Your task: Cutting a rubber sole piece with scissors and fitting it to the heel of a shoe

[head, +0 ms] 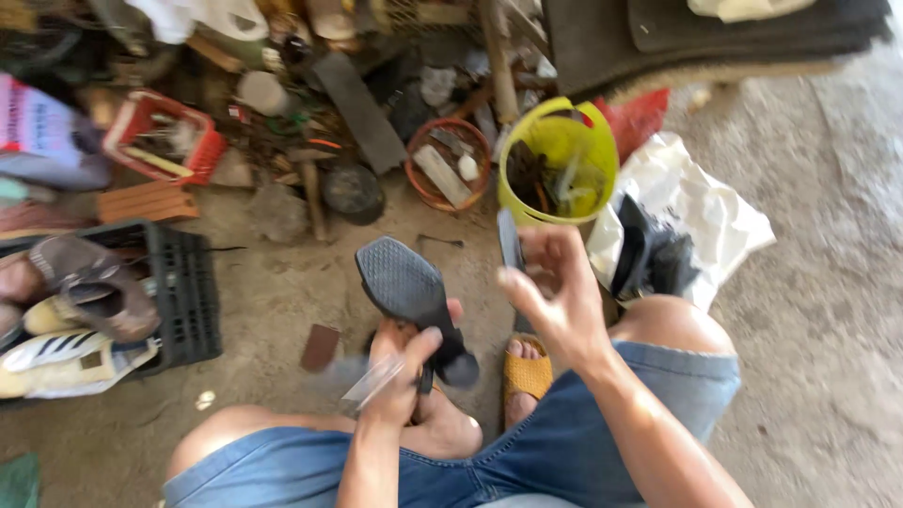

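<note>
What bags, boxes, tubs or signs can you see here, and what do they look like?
No signs or screens show.
White plastic bag: right, on the ground, crumpled, with black things in it.
Yellow-green bucket: top centre, round, tools inside.
Orange-brown bowl: left of the bucket, round, holds scraps.
Red basket: upper left, rectangular.
Black crate: left, slotted, full of shoes.

Black shoe (pixel 411 299) with a heel, turned sole up, bumpy bottom showing, tipped toward the floor, gripped near the heel. Thin dark flat tool (pixel 509 238), blurry, standing up just beside it.
</note>
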